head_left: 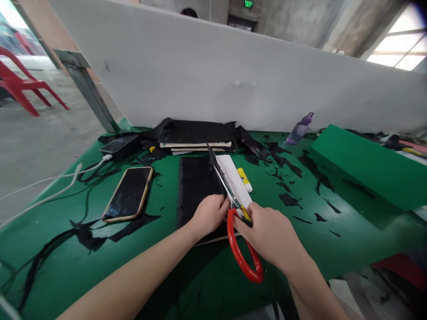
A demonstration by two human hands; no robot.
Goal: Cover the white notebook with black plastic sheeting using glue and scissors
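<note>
Black fabric (193,182) lies over a flat white-edged book or board on the green table. My left hand (211,213) pinches the fabric near its right side, beside the scissor blades. In my right hand (267,226) are large scissors with red handles (245,266), their blades pointing away along the fabric's right edge. A printed white sheet (231,173) shows under and right of the blades. Just right of the sheet lies a yellow and white glue stick or similar tube (245,179).
A phone (130,193) and a black device (120,146) with white cables are at the left. Behind lies a black-covered stack of books (196,133). Black scraps (288,200), a purple bottle (300,129) and a green box (370,166) are on the right. A white partition (200,75) borders the back.
</note>
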